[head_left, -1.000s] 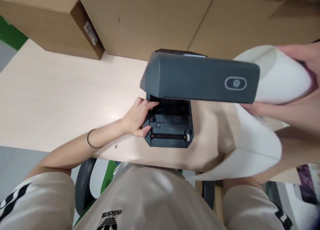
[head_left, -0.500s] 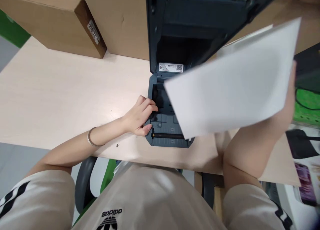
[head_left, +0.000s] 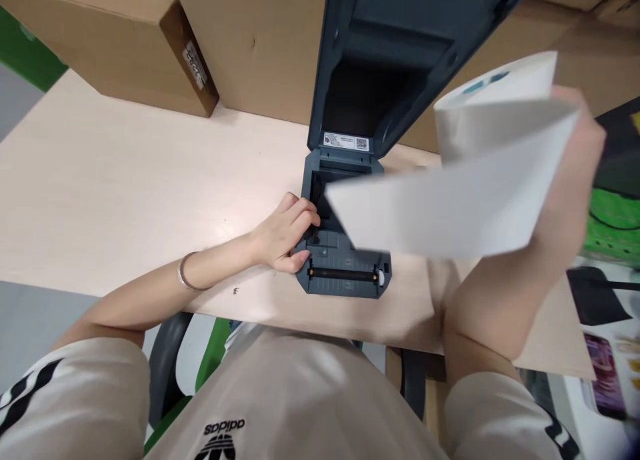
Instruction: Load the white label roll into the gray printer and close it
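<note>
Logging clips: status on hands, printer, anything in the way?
Left hand gripping printer, left side. Right hand holding paper roll. Lid open. Loose paper end partly blocks view inside.

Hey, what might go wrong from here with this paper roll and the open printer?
The loose end of the paper roll sticks out in front of the printer base, so it could snag or crease.

The left hand rests on the base's edge below the raised lid; fingers might get pinched if it dropped.

Only the right hand holds the roll, so a slip could let it unwind.
</note>
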{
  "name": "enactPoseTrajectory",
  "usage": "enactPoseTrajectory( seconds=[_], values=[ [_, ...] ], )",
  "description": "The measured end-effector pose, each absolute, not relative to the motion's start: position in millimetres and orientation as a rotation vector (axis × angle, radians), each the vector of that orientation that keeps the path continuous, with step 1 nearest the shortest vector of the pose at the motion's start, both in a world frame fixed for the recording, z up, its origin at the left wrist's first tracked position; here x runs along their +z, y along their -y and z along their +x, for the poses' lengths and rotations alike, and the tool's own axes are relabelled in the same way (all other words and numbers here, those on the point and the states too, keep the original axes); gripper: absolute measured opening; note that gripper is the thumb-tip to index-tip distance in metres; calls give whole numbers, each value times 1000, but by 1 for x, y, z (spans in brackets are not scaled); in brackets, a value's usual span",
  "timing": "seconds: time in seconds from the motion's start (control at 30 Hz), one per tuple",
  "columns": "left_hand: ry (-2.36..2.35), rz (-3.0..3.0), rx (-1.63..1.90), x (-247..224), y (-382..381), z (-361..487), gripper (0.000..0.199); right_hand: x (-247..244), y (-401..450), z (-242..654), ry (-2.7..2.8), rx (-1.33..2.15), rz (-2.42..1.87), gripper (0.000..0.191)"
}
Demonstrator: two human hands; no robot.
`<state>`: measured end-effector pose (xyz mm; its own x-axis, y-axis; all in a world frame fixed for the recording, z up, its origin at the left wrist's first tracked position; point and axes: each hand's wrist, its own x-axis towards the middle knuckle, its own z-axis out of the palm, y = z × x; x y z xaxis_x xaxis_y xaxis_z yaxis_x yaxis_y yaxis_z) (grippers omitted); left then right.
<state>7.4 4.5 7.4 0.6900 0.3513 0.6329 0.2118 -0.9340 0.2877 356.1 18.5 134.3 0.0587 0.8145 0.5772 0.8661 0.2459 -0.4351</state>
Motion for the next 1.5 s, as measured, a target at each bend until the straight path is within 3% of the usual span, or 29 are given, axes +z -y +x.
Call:
enactPoseTrajectory(
  seconds=[0.1,0.23,0.37,0.97,1.33,1.5],
  values=[
    [-434,2691,1138,9,-5,9,47,150,6,338,2104,-47,-1366,76],
    [-393,2629,1115,8,-8,7,47,143,21,296,2327,137,-1146,73],
    [-418,2589,1039,5,-10,3,50,126,17,266,2451,182,-1278,69],
    [-423,2587,1169,-3,-11,3,41,120,9,263,2569,122,-1436,68],
    [-463,2619,1128,-6,-10,2,48,80,-12,255,2653,82,-1387,71],
    [-436,2512,1253,-5,-3,1,54,86,-5,260,2655,102,-1273,66]
  ],
)
